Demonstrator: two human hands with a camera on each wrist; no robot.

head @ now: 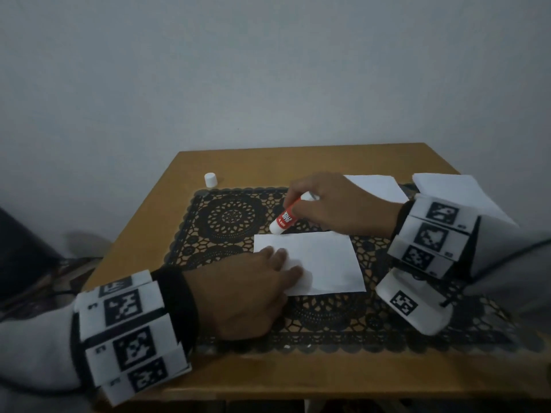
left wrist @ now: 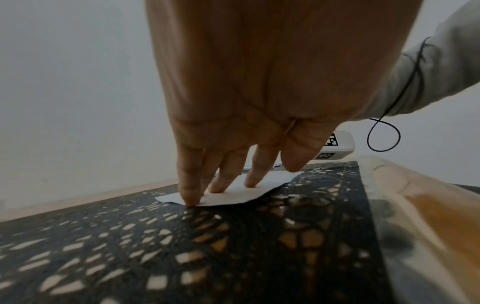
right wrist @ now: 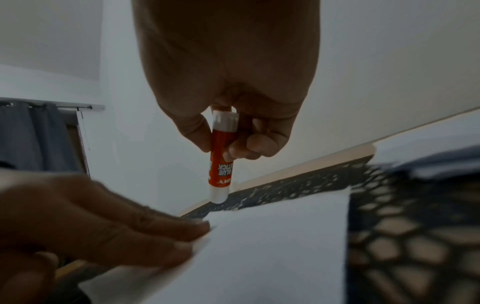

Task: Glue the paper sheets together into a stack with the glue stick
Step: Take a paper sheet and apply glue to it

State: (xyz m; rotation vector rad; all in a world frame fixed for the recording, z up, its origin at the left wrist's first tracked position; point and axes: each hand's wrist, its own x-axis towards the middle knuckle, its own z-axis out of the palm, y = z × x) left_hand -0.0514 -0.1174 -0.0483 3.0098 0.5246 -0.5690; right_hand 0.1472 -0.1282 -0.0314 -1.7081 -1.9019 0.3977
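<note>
A white paper sheet (head: 322,263) (left wrist: 233,195) (right wrist: 272,246) lies on the black lace placemat (head: 232,216). My left hand (head: 259,278) (left wrist: 228,174) presses its left end flat with straight fingers (right wrist: 145,232). My right hand (head: 325,204) (right wrist: 228,131) grips a red and white glue stick (head: 283,219) (right wrist: 221,160), uncapped, tip down at the sheet's far left edge. More white sheets (head: 375,187) lie at the table's far right, with another pile (head: 453,192) partly behind my right wrist.
The glue stick's white cap (head: 210,179) stands on the wooden table (head: 155,222) at the far left, off the placemat. A grey wall rises right behind the table. A dark object sits low at the left, beside the table.
</note>
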